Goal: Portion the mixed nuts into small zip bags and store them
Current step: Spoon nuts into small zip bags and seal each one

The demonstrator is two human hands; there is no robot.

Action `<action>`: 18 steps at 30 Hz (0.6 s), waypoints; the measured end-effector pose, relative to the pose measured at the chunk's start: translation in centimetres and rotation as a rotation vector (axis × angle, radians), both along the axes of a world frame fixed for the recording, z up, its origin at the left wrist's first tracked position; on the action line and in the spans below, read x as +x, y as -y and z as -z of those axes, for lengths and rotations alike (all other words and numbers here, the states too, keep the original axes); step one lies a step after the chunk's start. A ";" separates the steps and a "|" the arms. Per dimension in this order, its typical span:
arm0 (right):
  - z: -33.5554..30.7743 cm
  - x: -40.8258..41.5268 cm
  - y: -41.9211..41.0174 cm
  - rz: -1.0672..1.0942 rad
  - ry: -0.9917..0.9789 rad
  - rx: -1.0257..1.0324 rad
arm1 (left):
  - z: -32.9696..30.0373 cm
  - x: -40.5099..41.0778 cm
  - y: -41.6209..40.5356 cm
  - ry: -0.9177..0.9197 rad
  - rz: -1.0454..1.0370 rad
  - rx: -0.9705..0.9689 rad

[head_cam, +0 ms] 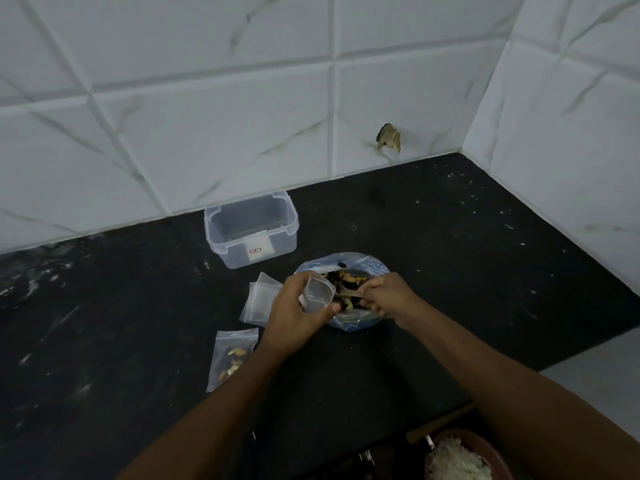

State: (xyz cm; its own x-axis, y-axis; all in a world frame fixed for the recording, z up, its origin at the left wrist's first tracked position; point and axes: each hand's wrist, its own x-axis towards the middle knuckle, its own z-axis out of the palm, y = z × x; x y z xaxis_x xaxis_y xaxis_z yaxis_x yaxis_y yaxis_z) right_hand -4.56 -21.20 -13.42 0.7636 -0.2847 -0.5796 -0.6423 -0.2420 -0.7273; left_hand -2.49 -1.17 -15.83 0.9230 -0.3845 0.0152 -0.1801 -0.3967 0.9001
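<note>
While a filled zip bag point(232, 358) and spare empty bags point(258, 301) lie on the dark tabletop point(450, 271) at left, my left hand point(294, 313) grips an open small bag point(318, 292). Just right, my right hand point(388, 299) pinches a spoon point(346, 293) over the bowl point(375, 268) of mixed nuts point(349, 279).

A single head-worn camera is looking forward and steeply down from above the person's own forearms, facing the tiled wall corner point(485, 147) where the black countertop point(450, 271) is ending. The wide lens is bending the tile lines. The clear plastic box point(251, 230) is sitting near the frame's middle, at the foot of the wall; the two hands are meeting just nearer the camera than that box, and the forearms are filling the bottom edge, closest of all.
</note>
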 end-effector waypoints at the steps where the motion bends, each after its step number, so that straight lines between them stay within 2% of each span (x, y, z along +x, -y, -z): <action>1: -0.1 -0.1 0.1 0.008 0.002 0.015 | -0.1 0.0 -0.1 -0.010 -0.007 -0.010; 8: -1.2 -0.6 1.3 0.083 0.039 0.107 | -1.3 0.3 -0.8 -0.051 -0.096 -0.025; 15: -3.1 -1.3 3.4 -0.002 0.048 0.107 | -1.5 0.1 -0.6 0.022 -0.115 0.118; 18: -4.6 -1.4 3.5 -0.070 0.110 0.072 | -1.3 0.0 0.1 0.063 -0.143 0.214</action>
